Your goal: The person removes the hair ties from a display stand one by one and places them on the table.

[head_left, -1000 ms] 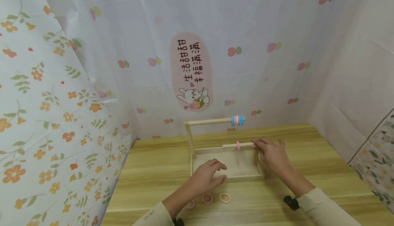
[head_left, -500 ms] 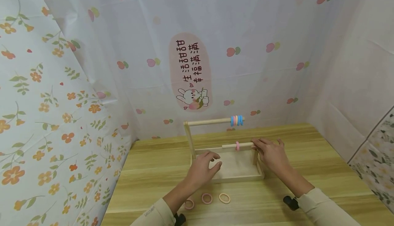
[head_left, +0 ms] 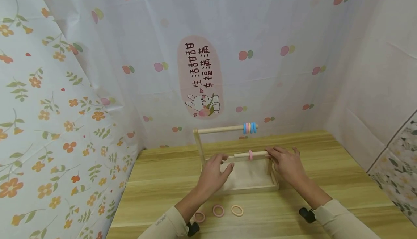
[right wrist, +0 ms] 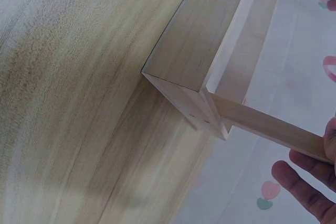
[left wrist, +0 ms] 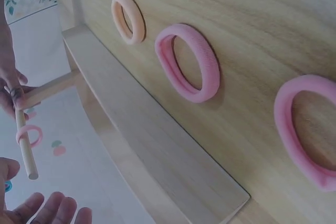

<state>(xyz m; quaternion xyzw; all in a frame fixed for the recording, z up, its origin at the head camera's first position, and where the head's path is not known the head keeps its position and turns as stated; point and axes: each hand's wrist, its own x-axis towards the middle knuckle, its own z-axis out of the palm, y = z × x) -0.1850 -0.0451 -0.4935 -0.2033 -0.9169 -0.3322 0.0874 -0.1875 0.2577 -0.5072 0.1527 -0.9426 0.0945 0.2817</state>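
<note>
The pale wooden rack [head_left: 249,175] stands on the grained bench [head_left: 163,181], one pink ring [head_left: 250,155] around its lower rod [head_left: 241,155]. The right hand [head_left: 288,163] grips this rod's post end; the left hand [head_left: 211,175], fingers loose, holds nothing. Only the right wrist view shows two end-wall marks [right wrist: 191,115]. Behind hangs printed cloth [head_left: 277,25].

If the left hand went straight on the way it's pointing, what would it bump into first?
Probably the free end of the lower wooden rod, the one carrying a single pink ring. The left hand points roughly toward it, though depth is hard to judge.
</note>
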